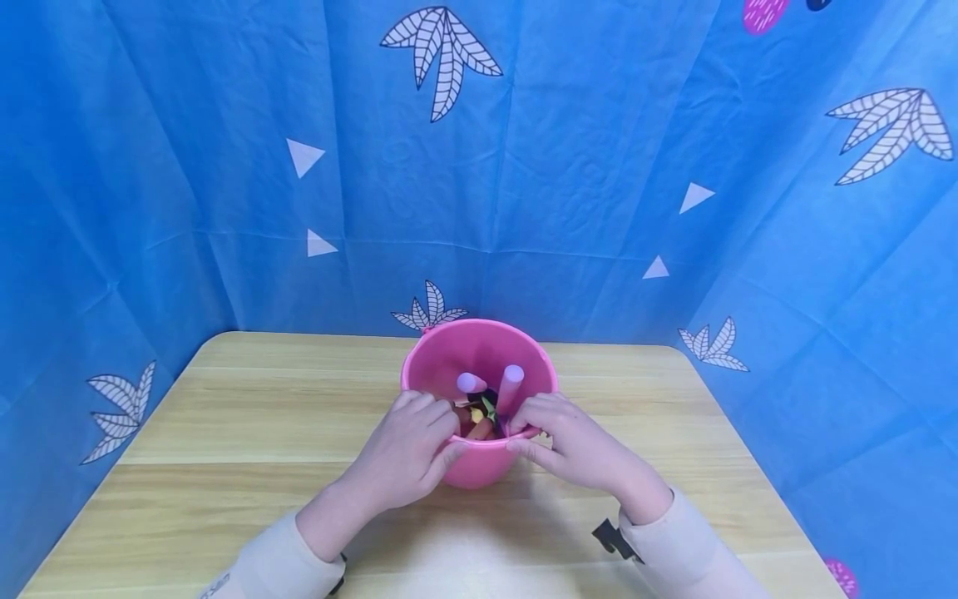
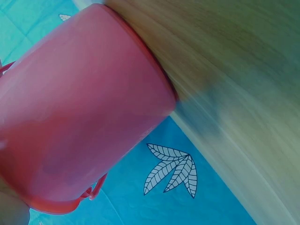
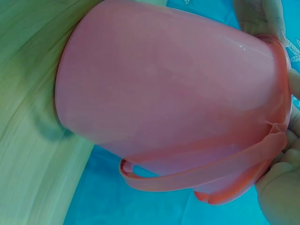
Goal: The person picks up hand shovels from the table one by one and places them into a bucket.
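A pink bucket (image 1: pixel 475 470) is at the middle of the wooden table, its mouth toward me. My left hand (image 1: pixel 404 453) grips the near-left rim, fingers curled over into the mouth and thumb outside. On the near-right rim my right hand (image 1: pixel 576 445) holds in the same way. Inside the bucket two pale purple rods (image 1: pixel 511 384) point upward, among a yellow piece (image 1: pixel 476 414), a green leafy piece (image 1: pixel 489 408) and a brown piece (image 1: pixel 481 429), all partly hidden. The pink handle (image 3: pixel 206 171) hangs along the bucket's side in the right wrist view.
Light wood table (image 1: pixel 284 399) extends around the bucket, with rounded far corners. A blue cloth (image 1: pixel 584 166) printed with leaves and triangles hangs behind and at both sides. A black strap end (image 1: pixel 614 539) sticks out by the right sleeve (image 1: pixel 681 541).
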A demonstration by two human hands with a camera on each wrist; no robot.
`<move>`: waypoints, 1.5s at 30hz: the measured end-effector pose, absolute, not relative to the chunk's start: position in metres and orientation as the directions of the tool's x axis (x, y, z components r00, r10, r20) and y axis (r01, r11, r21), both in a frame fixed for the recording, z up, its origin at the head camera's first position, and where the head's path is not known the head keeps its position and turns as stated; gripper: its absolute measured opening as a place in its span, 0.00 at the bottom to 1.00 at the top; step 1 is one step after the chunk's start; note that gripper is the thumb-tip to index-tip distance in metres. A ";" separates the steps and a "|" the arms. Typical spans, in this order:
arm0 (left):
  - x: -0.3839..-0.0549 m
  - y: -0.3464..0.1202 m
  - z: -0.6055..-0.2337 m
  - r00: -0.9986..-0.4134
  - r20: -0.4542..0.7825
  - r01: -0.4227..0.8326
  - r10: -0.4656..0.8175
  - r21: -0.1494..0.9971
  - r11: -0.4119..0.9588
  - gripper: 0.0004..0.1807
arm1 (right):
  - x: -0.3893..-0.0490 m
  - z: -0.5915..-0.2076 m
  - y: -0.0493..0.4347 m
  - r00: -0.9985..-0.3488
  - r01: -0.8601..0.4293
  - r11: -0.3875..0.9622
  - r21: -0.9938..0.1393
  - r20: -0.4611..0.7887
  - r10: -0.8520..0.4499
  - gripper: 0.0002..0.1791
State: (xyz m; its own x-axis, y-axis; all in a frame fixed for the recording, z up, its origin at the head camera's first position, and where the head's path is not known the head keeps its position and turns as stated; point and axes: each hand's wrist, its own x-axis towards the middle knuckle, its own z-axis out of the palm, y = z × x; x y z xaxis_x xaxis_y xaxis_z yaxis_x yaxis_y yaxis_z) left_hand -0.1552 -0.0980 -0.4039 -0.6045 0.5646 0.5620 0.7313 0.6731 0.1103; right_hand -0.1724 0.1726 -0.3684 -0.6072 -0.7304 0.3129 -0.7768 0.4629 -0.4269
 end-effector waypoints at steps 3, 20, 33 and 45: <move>-0.156 -0.098 -0.404 -0.602 0.563 0.733 0.566 0.107 0.672 0.18 | -0.173 -0.369 0.173 -0.607 -0.777 0.457 -0.434 0.318 -0.728 0.05; -0.156 -0.102 -0.401 -0.608 0.544 0.736 0.579 0.112 0.667 0.18 | -0.173 -0.369 0.170 -0.603 -0.779 0.455 -0.430 0.319 -0.731 0.06; -0.152 -0.103 -0.393 -0.627 0.505 0.744 0.593 0.163 0.648 0.18 | -0.171 -0.365 0.171 -0.614 -0.765 0.468 -0.443 0.280 -0.738 0.05; -0.152 -0.106 -0.387 -0.599 0.498 0.778 0.627 0.176 0.604 0.13 | -0.172 -0.358 0.173 -0.641 -0.730 0.493 -0.474 0.220 -0.736 0.06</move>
State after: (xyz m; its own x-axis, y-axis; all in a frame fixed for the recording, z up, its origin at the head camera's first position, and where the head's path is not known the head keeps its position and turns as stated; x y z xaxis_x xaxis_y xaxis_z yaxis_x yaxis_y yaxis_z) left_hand -0.1520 -0.1057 -0.3868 -0.5992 0.6273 0.4975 0.7777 0.6035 0.1758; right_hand -0.1717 0.1734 -0.3582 -0.6406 -0.7355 0.2204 -0.7295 0.4935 -0.4735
